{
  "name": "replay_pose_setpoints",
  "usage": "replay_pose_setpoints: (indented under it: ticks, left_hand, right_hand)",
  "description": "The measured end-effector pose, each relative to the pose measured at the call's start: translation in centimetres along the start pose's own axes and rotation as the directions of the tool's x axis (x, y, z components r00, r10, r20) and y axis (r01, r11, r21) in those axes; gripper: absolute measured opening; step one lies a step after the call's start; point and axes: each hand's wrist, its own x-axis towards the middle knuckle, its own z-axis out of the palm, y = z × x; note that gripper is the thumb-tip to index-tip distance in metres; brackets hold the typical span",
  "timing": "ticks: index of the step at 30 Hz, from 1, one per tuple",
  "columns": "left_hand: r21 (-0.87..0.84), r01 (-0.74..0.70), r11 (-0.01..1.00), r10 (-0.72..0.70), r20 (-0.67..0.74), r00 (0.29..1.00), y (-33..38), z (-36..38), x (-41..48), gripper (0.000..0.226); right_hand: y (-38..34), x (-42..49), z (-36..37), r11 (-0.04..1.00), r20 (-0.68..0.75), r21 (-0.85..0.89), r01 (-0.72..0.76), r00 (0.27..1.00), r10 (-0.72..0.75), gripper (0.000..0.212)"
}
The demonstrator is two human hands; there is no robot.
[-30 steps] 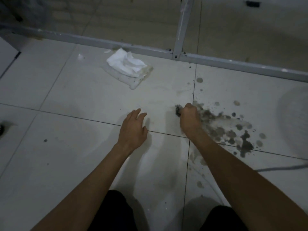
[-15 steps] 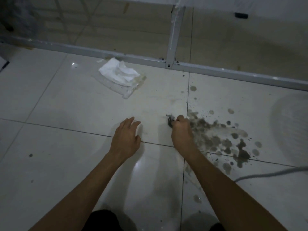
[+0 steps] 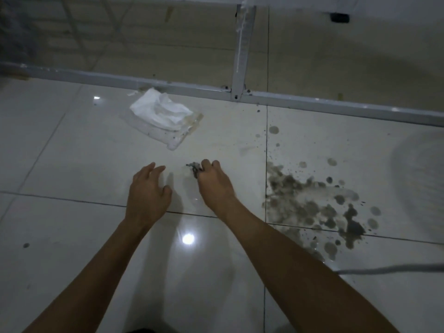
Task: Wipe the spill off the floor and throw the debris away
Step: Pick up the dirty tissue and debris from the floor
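A dark grey spill (image 3: pixel 312 203) with scattered drops stains the white floor tiles at the right. My right hand (image 3: pixel 213 183) is closed around a small dirty wad of tissue (image 3: pixel 193 168), held just above the floor to the left of the spill. My left hand (image 3: pixel 147 191) rests beside it, fingers spread, holding nothing. A pack of white tissues (image 3: pixel 163 116) in a clear wrapper lies further away, near the metal rail.
A metal frame rail (image 3: pixel 168 86) with an upright post (image 3: pixel 242 51) runs across the far side of the floor. A grey cable (image 3: pixel 389 269) crosses the tiles at the lower right. A black object (image 3: pixel 339 17) sits far back.
My right hand has drawn the dirty wad leftwards, away from the edge of the spill. My left hand has stayed on the floor.
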Motion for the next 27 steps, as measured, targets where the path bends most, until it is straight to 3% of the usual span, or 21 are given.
replay_pose_setpoints:
  ticks: [5, 8, 11, 14, 22, 27]
  left_hand:
    - [0.014, -0.047, 0.999, 0.047, 0.012, 0.999, 0.4, 0.5, -0.1, 0.050]
    - [0.019, -0.065, 0.998, 0.064, 0.011, 0.998, 0.8, 1.0, 0.2, 0.051]
    - [0.024, -0.072, 0.997, 0.071, 0.023, 0.997, 1.1, 1.4, 0.5, 0.051]
    - [0.015, -0.069, 0.998, 0.068, 0.025, 0.997, 1.2, 1.4, 0.9, 0.051]
    - [0.020, -0.012, 1.000, 0.013, -0.008, 1.000, -0.9, 0.1, 0.7, 0.051]
    - [0.000, -0.037, 0.999, 0.037, -0.031, 0.999, -2.2, 0.4, -1.6, 0.044]
  right_hand:
    - [6.0, 1.7, -2.4, 0.975, -0.086, -0.134, -0.175, 0.983, 0.164, 0.038]
    - [11.1, 2.1, -4.5, 0.920, -0.127, -0.115, -0.376, 0.924, 0.361, 0.036]
    - [12.4, 2.5, -5.4, 0.896, -0.097, -0.079, -0.438, 0.897, 0.430, 0.027]
    - [10.8, 3.5, -5.3, 0.913, -0.108, -0.046, -0.405, 0.911, 0.398, 0.033]
    - [0.4, 3.6, -0.9, 0.993, -0.078, 0.049, -0.107, 0.991, 0.111, 0.037]
    - [-5.7, -0.2, 0.1, 0.981, -0.074, 0.182, 0.072, 0.995, -0.059, 0.015]
